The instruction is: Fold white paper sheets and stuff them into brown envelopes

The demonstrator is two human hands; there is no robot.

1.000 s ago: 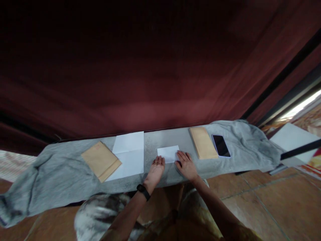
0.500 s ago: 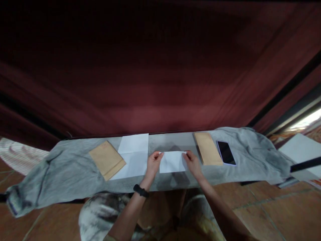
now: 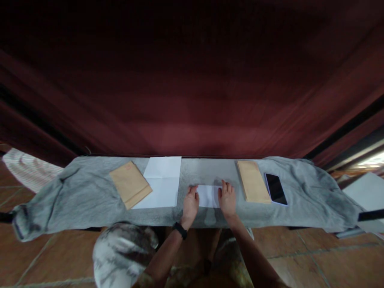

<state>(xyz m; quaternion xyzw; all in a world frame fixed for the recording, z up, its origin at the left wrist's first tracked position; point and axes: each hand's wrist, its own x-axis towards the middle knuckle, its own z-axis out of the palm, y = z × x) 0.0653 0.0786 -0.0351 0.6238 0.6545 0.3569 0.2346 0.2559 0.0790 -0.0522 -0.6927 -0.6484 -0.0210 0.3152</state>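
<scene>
A small folded sheet of white paper (image 3: 208, 196) lies on the grey cloth in front of me. At its left edge rests my left hand (image 3: 190, 204), fingers stretched forward and thumb apart, with a dark band on the wrist. My right hand (image 3: 227, 201) touches the right edge, its fingers extended and slightly spread; the fingertips partly cover that end of the paper. To the left is a larger white sheet (image 3: 163, 192) with a crease across it. A brown paper envelope (image 3: 130, 184) overlaps that sheet's left side. Beyond my right hand lies another brown envelope (image 3: 253, 182).
A smartphone (image 3: 276, 189) with a dark screen lies right of the right envelope. Grey cloth (image 3: 87, 192) covers the narrow bench, and a dark red panel (image 3: 192, 120) rises behind it. White sheets (image 3: 364, 196) are at the far right, above the tiled floor (image 3: 285, 244).
The folded paper, pinched at both upper corners before, now lies lower on the cloth. Both hands have loosened, their fingers stretched along its sides. The view has shifted slightly.
</scene>
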